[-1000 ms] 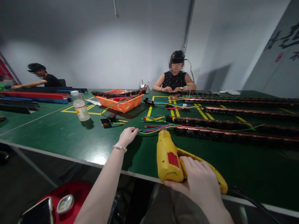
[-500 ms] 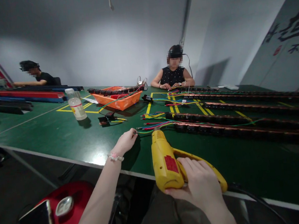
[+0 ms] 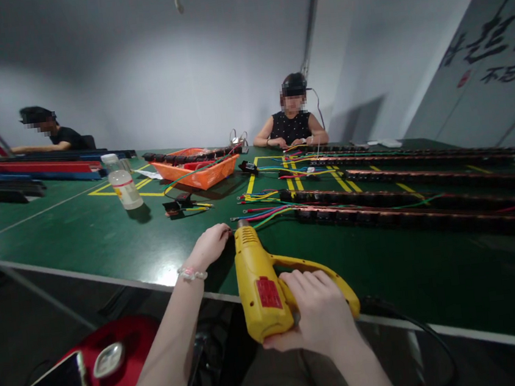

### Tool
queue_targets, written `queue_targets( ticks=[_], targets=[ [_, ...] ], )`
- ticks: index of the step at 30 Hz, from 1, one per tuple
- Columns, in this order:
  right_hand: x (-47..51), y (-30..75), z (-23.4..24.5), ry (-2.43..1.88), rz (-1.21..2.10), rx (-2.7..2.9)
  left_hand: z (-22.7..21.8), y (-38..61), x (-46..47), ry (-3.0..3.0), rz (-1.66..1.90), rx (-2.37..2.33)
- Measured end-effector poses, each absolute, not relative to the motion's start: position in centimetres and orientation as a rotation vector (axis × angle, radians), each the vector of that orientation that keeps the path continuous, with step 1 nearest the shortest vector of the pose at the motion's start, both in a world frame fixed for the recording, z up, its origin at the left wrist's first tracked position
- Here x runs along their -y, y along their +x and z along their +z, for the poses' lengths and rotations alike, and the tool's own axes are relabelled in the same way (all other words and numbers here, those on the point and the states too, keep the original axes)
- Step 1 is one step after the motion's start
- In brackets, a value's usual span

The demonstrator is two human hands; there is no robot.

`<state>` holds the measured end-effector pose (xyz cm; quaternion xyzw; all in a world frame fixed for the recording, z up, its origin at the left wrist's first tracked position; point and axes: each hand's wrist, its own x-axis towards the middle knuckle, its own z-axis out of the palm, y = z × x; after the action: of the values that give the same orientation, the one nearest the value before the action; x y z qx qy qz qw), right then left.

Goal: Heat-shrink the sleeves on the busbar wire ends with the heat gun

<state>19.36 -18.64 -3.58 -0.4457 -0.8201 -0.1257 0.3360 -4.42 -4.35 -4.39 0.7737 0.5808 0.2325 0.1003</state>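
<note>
My right hand (image 3: 318, 309) is wrapped round the handle of a yellow heat gun (image 3: 261, 291), which has a red label on its side. Its metal nozzle (image 3: 243, 223) points away from me, over the wire ends and just right of my left fingertips. My left hand (image 3: 210, 247) is pinched on the end of a green wire (image 3: 272, 217); the nozzle hides part of that wire. Red, blue and other coloured wires (image 3: 263, 209) with metal lugs lie beside it. They run out of a long black and copper-coloured bar (image 3: 379, 217) on the green table.
An orange basket (image 3: 200, 177) holding parts stands behind my hands, with a plastic bottle (image 3: 124, 185) to its left. A small black part with wires (image 3: 180, 207) lies nearer. More long bars (image 3: 422, 182) stretch rightward. A co-worker (image 3: 293, 121) sits opposite; another person (image 3: 58, 134) works at far left.
The heat gun has moved left, bringing its nozzle closer to my left fingertips. My left hand keeps its pinch at the wire end. The whole view has shifted slightly.
</note>
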Motion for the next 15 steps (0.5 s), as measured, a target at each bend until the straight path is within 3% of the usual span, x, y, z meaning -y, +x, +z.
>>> queue_targets(
  ticks=[15],
  targets=[
    [17.6, 24.5, -2.8, -1.213, -0.189, 2.207, -4.5, -4.2, 4.3, 2.240, 0.777, -1.769]
  ],
)
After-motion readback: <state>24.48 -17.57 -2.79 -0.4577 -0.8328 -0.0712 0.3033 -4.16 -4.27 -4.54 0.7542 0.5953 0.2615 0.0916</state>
